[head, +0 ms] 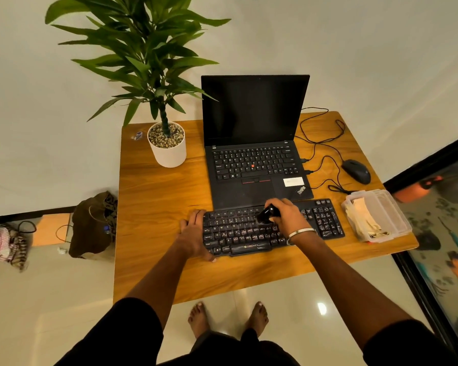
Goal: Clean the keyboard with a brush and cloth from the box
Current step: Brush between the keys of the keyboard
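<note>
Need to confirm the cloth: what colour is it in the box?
Cream-white cloth, seen in the head view.

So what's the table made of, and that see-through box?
The table looks like wood or wood-look laminate: orange-brown with grain streaks and a soft sheen. The box seems to be clear plastic: you can see pale cloth through its cloudy walls.

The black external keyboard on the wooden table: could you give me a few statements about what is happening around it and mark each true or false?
1. The right hand grips a black brush over the black external keyboard. True.
2. The left hand is lifted off the keyboard. False: it rests on the keyboard's left end.
3. The clear plastic box holding a pale cloth sits right of the keyboard. True.
4. The black laptop is closed. False: it stands open, screen dark.
</note>
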